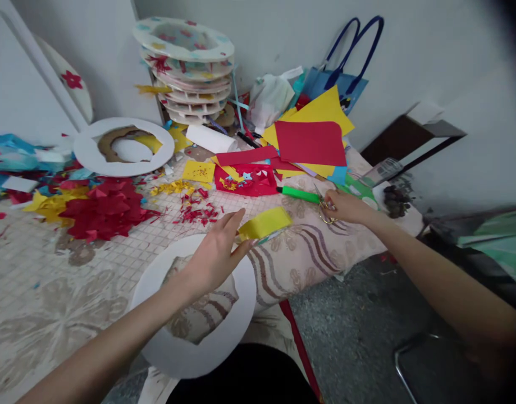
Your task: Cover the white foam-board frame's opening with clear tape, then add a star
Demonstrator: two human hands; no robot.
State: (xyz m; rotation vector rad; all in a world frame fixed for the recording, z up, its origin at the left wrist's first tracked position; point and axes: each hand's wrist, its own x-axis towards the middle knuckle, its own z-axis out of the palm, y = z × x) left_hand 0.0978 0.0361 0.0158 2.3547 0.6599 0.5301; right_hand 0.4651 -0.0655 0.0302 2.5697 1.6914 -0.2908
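Note:
My left hand (215, 252) pinches a folded piece of yellow paper (265, 223) just above a white foam ring (199, 314) that lies at the near table edge. Off to the right, my right hand (344, 205) is closed on the handles of a pair of scissors (325, 210) lying on the patterned cloth. A green marker (300, 194) lies right beside the scissors. Both hands are over the cloth-covered table (51, 292).
Red and yellow paper scraps (101, 207) cover the left of the table. Red and yellow sheets (310, 140) are piled at the back right before a blue bag (337, 84). Decorated rings (186, 67) are stacked at the back; another white ring (123, 147) lies nearby. A dark stool (409, 137) stands at the right.

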